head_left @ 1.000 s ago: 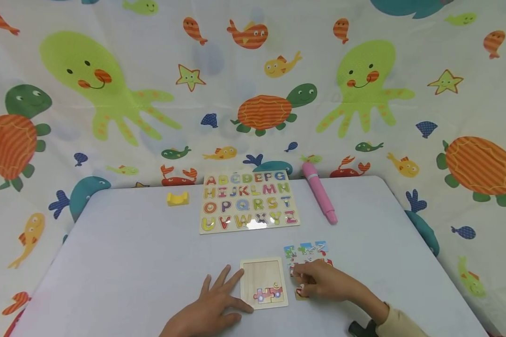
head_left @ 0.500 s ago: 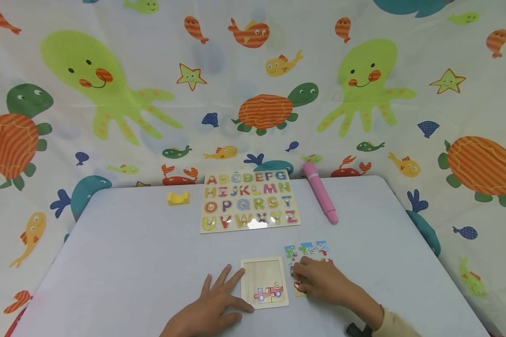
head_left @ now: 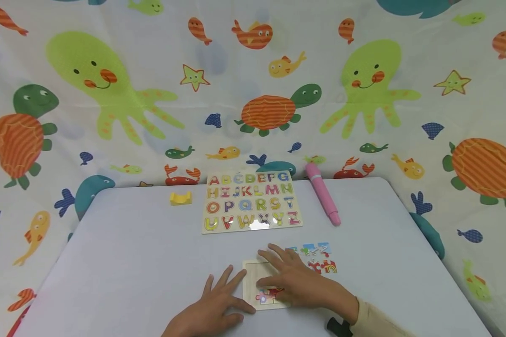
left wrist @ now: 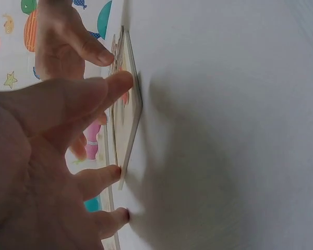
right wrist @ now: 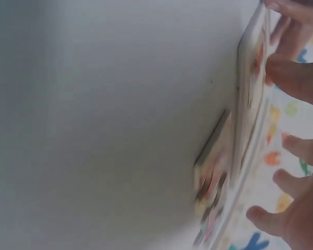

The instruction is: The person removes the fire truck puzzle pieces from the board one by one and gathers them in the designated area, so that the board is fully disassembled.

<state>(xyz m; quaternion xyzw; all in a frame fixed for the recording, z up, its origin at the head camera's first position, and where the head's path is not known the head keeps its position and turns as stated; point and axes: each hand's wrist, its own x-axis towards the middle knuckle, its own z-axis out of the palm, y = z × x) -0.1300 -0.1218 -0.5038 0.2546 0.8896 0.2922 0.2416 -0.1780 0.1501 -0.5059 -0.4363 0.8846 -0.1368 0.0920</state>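
Note:
A small wooden puzzle tray (head_left: 271,307) lies near the front of the table, with joined red vehicle pieces (head_left: 262,296) in its lower part. At its left side my left hand (head_left: 215,302) is spread, index fingertip and thumb at the rim. My right hand (head_left: 301,281) reaches over the tray's right half with fingers apart, covering part of the pieces. In the right wrist view the thumb of the right hand (right wrist: 302,203) is at the tray (right wrist: 242,104), and nothing shows between the spread fingers. Loose puzzle pieces (head_left: 330,267) lie right of the tray, partly hidden by this hand.
Farther back lies an alphabet puzzle board (head_left: 253,199). A yellow block (head_left: 181,198) is on its left and a thick pink pen-shaped thing (head_left: 323,196) on its right. A sea-animal cloth (head_left: 152,70) hangs behind the white table (head_left: 135,252).
My right hand has moved left from the loose pieces to over the tray, and its bent fingers have spread out. The left hand stays at the tray's rim.

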